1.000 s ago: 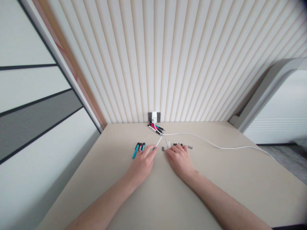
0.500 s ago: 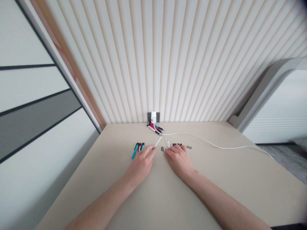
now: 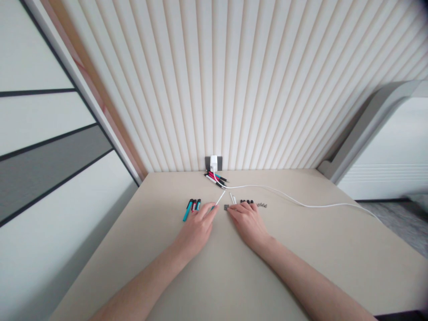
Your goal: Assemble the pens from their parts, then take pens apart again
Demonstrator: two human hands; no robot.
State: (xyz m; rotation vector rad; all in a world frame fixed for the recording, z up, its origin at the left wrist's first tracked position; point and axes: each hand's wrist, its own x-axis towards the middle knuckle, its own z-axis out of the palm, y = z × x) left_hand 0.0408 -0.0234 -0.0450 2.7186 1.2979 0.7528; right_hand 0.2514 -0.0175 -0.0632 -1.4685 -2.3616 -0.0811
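Observation:
My left hand (image 3: pixel 199 225) is closed, thumb and fingers pinching a thin white stick like a pen refill (image 3: pixel 220 197). The stick slants up and to the right, and a bit of teal shows at its lower end. My right hand (image 3: pixel 246 218) rests on the table with its fingertips bunched at small dark grey pieces (image 3: pixel 226 207); what lies under the fingertips is hidden. Just beyond those fingers are white sticks (image 3: pixel 233 198), several small black parts (image 3: pixel 247 201) and small grey coil-like bits (image 3: pixel 262 205). Left of my left hand lie teal and red pen barrels (image 3: pixel 188 210).
Assembled-looking pens (image 3: pixel 216 179) lie in a bunch by the wall, below a white charger (image 3: pixel 214 162) in a dark socket. Its white cable (image 3: pixel 284 193) runs right across the beige table (image 3: pixel 160 191). A ribbed wall (image 3: pixel 214 89) closes off the back.
My right hand has shifted slightly left, its fingertips now over the dark grey pieces. The left hand and its white stick have stayed nearly still.

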